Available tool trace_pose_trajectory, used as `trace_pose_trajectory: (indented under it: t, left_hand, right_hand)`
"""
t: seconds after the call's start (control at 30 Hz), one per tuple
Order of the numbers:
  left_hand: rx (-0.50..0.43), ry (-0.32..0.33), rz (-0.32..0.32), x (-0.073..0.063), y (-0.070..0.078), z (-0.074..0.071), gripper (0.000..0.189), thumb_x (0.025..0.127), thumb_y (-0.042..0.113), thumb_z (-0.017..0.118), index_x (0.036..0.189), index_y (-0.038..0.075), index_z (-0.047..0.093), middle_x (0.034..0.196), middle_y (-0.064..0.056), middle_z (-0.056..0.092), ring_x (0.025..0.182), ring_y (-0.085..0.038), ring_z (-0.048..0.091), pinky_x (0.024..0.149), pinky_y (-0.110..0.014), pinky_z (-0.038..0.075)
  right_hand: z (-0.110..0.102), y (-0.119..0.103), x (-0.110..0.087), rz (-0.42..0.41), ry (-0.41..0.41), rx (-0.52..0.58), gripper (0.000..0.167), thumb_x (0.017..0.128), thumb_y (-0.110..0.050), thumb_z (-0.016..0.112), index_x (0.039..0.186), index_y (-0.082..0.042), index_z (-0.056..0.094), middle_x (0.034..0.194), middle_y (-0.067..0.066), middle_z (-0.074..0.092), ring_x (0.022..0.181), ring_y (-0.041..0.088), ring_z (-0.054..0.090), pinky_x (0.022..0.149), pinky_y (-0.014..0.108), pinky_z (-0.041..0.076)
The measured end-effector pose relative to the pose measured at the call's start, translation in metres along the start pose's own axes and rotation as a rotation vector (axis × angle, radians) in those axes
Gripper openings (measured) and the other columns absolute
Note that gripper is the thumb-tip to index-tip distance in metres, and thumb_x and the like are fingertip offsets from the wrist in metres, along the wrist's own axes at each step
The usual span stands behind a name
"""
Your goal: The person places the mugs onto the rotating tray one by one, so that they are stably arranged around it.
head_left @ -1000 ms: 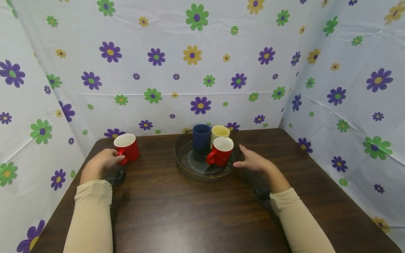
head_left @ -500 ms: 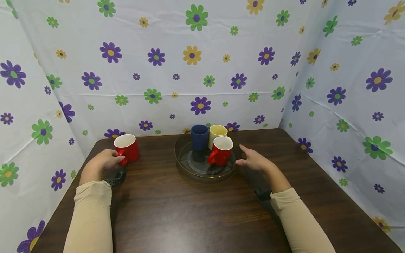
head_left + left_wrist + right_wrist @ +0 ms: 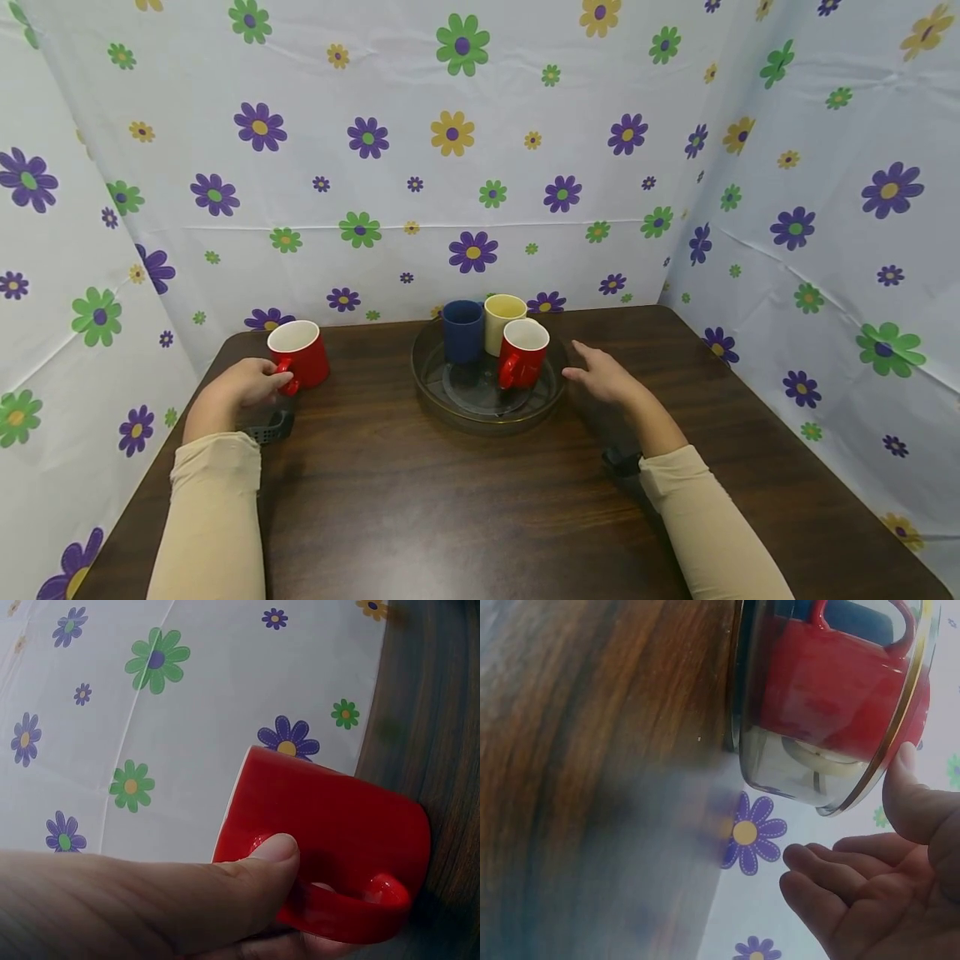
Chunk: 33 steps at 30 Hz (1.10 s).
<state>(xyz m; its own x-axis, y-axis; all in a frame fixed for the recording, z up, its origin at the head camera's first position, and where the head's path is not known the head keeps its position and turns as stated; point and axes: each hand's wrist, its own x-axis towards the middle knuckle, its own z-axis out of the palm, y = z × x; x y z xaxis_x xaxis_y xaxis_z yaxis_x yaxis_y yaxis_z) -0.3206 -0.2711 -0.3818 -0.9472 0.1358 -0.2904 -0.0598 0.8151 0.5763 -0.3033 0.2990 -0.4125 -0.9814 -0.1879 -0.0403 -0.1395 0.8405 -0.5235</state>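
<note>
At the table's left back corner, my left hand (image 3: 243,385) pinches the handle of a red mug (image 3: 306,357) with a white inside. The left wrist view shows the thumb (image 3: 270,851) on the handle, while the other fingers are mostly hidden behind it. The mug stands upright on the table. A round clear tray (image 3: 489,423) with a gold rim holds a second red mug (image 3: 525,354), a blue mug (image 3: 462,333) and a pale yellow mug (image 3: 504,321). Beside the tray's right side is my right hand (image 3: 606,379), fingers loosely extended, thumb tip (image 3: 906,759) right at the rim.
The dark wooden table (image 3: 420,492) is bordered by a flowered white cloth (image 3: 420,92) at the back and on both sides. Each wrist carries a black camera mount, the left one (image 3: 273,427) close over the table.
The mugs on the tray have turned: blue and yellow shifted left, and the red one's handle swung toward the front. My right thumb moved slightly right. The left hand stays on its mug.
</note>
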Motion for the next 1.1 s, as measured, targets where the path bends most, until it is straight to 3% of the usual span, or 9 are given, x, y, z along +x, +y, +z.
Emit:
trace_pose_trajectory:
  t: [0.4, 0.7, 0.83, 1.1]
  left_hand:
    - [-0.061, 0.005, 0.015, 0.003, -0.006, 0.002, 0.044, 0.105, 0.027, 0.056, 0.121, -0.013, 0.057, 0.097, -0.02, 0.067, 0.087, -0.029, 0.058, 0.082, -0.046, 0.055]
    - [-0.05, 0.018, 0.027, 0.004, -0.006, 0.004, 0.041, 0.105, 0.026, 0.056, 0.118, -0.013, 0.058, 0.094, -0.02, 0.066, 0.086, -0.029, 0.058, 0.077, -0.041, 0.055]
    - [-0.061, 0.015, 0.027, 0.004, -0.006, 0.006, 0.039, 0.105, 0.027, 0.057, 0.114, -0.01, 0.06, 0.092, -0.019, 0.067, 0.085, -0.029, 0.059, 0.076, -0.038, 0.056]
    - [-0.059, 0.023, 0.019, 0.001, -0.004, 0.004, 0.044, 0.106, 0.032, 0.054, 0.116, -0.011, 0.059, 0.093, -0.019, 0.066, 0.086, -0.03, 0.06, 0.083, -0.05, 0.057]
  right_hand:
    - [0.002, -0.001, 0.001, -0.043, 0.11, 0.015, 0.071, 0.102, -0.029, 0.062, 0.154, 0.009, 0.031, 0.154, 0.033, 0.035, 0.141, 0.053, 0.035, 0.115, 0.065, 0.029]
    - [0.001, -0.013, -0.007, -0.096, -0.102, 0.048, 0.093, 0.096, -0.028, 0.072, 0.155, 0.015, 0.014, 0.162, 0.033, 0.013, 0.15, 0.05, 0.016, 0.12, 0.061, 0.018]
    - [0.001, -0.013, -0.009, -0.09, -0.124, 0.058, 0.099, 0.094, -0.03, 0.074, 0.155, 0.015, 0.011, 0.163, 0.033, 0.009, 0.15, 0.05, 0.012, 0.12, 0.06, 0.015]
    - [0.003, -0.01, -0.007, -0.046, -0.137, 0.068, 0.097, 0.096, -0.033, 0.071, 0.157, 0.011, 0.01, 0.165, 0.03, 0.007, 0.152, 0.047, 0.01, 0.121, 0.06, 0.014]
